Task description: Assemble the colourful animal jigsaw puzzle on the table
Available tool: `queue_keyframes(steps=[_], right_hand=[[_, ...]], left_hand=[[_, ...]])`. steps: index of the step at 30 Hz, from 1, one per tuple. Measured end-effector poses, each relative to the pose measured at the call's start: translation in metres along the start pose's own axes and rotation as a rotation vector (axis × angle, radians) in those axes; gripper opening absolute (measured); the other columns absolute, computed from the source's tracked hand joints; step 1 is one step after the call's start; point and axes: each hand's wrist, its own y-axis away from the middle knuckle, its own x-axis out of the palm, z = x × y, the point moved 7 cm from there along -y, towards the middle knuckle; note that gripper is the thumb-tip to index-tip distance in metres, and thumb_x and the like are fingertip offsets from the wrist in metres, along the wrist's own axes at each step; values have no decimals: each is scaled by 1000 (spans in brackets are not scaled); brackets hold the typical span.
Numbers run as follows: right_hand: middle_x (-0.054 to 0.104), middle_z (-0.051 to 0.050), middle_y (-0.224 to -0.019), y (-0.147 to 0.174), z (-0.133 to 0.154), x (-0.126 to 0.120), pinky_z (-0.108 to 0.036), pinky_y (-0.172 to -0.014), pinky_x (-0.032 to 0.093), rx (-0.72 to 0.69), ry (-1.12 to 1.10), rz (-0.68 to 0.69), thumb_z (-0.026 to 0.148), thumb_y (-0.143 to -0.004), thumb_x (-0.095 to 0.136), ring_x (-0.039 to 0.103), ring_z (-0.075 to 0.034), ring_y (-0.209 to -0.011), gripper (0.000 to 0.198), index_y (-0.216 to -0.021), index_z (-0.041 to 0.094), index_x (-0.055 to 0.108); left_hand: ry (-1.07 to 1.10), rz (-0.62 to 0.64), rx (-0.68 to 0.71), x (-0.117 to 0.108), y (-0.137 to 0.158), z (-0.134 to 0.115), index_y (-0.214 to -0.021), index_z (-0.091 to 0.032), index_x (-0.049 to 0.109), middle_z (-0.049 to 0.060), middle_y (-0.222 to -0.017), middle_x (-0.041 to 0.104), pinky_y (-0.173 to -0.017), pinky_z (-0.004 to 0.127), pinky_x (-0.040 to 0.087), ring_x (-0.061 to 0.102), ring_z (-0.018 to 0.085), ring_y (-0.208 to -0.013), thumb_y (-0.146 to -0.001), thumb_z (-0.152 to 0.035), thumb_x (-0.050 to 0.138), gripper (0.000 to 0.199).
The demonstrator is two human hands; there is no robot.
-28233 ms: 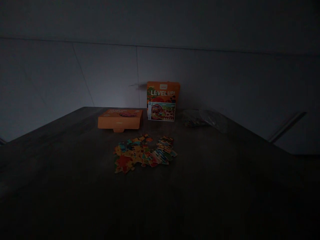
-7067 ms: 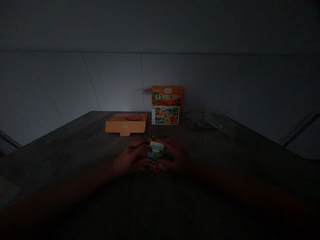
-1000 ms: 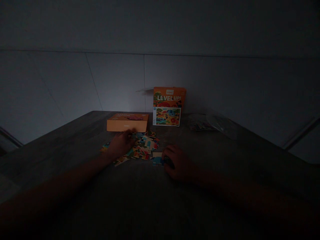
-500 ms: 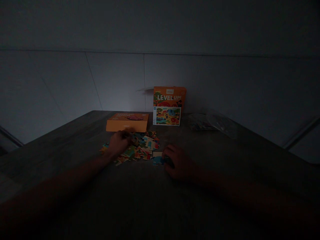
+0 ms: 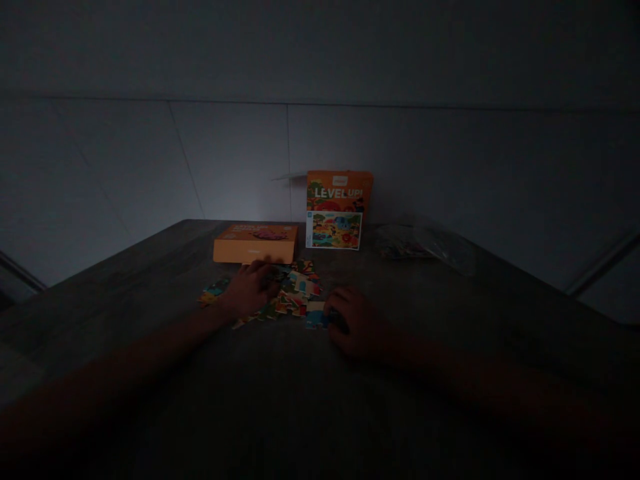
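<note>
A loose heap of colourful jigsaw puzzle pieces lies on the dark table. Over the heap's left half rests my left hand, its fingers apart and touching the pieces, with part of the pile hidden beneath. At the heap's right side, a blue and cream puzzle piece lies nearly flat on the table. My right hand has curled fingers and grips the right edge of that piece, covering part of it. The scene is dim, so fine detail on the pieces is hard to see.
Behind the heap lies an orange box. To its right an orange "LEVEL UP!" box stands upright, a picture card in front of it. A clear plastic bag with pieces lies at the back right. A pale wall rises behind the table.
My left hand has shifted right and spread its fingers over the pile, where before they were bunched together. My right hand stays at the blue piece.
</note>
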Motion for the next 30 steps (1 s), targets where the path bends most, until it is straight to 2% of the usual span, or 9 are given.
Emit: queue_keyframes(steps=[6, 12, 16, 19, 22, 24, 26, 28, 30], right_hand=[[58, -9, -99, -1, 0, 1, -36, -82, 43, 0, 9, 4, 14, -73, 60, 51, -23, -94, 19, -92, 16, 58], [57, -9, -99, 0, 1, 0, -36, -83, 44, -8, -11, 5, 14, -73, 59, 51, -23, -95, 19, -92, 16, 58], [59, -10, -99, -1, 0, 0, -38, -85, 44, 4, -13, 10, 12, -73, 60, 52, -24, -95, 19, -91, 16, 59], [60, -11, -103, 0, -2, 1, -41, -87, 46, 15, -25, -13, 15, -74, 61, 54, -25, -98, 22, -96, 15, 60], [60, -15, -119, 2, -4, -2, -45, -95, 45, 24, -86, -103, 24, -79, 64, 53, -29, -111, 43, -120, 14, 56], [56, -16, -131, 3, -5, -5, -47, -101, 44, 9, -142, -165, 30, -82, 65, 52, -29, -119, 62, -138, 15, 43], [53, -16, -137, 4, -2, -6, -48, -104, 43, -42, -176, -175, 33, -83, 66, 51, -29, -124, 72, -145, 17, 34], [53, -16, -138, 4, 2, -4, -48, -105, 42, -88, -184, -143, 34, -84, 66, 51, -30, -126, 70, -145, 17, 37], [57, -16, -134, 4, 1, -3, -47, -103, 44, -87, -185, -123, 31, -85, 63, 54, -29, -123, 60, -141, 17, 44]], left_hand=[[4, -7, -102, -2, -2, 11, -112, -19, 64, 10, -119, 66, -97, 38, 48, 62, 27, -110, -86, -37, 57, 33], [18, -64, -225, -10, -2, 22, -86, -18, 68, 10, -101, 70, -82, 34, 52, 67, 26, -90, -82, -41, 62, 24], [3, -221, -246, -22, 3, 22, -97, -15, 64, 13, -101, 67, -86, 39, 50, 63, 29, -95, -79, -39, 66, 30], [-43, -431, -83, -41, 14, 0, -102, -16, 60, 12, -103, 62, -88, 45, 49, 57, 31, -101, -78, -34, 67, 31], [-25, -538, 288, -57, 31, -45, -103, -17, 58, 13, -111, 57, -90, 48, 48, 54, 31, -106, -81, -28, 65, 25], [7, -495, 597, -59, 47, -79, -104, -18, 57, 15, -117, 55, -94, 50, 46, 53, 31, -110, -83, -25, 66, 24], [36, -376, 800, -55, 59, -102, -103, -18, 56, 15, -122, 55, -95, 48, 48, 53, 30, -114, -85, -24, 66, 22], [74, -266, 875, -48, 65, -110, -103, -18, 56, 15, -123, 55, -93, 42, 51, 54, 28, -114, -88, -24, 64, 18], [124, -162, 854, -40, 63, -107, -105, -18, 55, 16, -125, 55, -92, 38, 52, 55, 27, -115, -91, -25, 61, 17]])
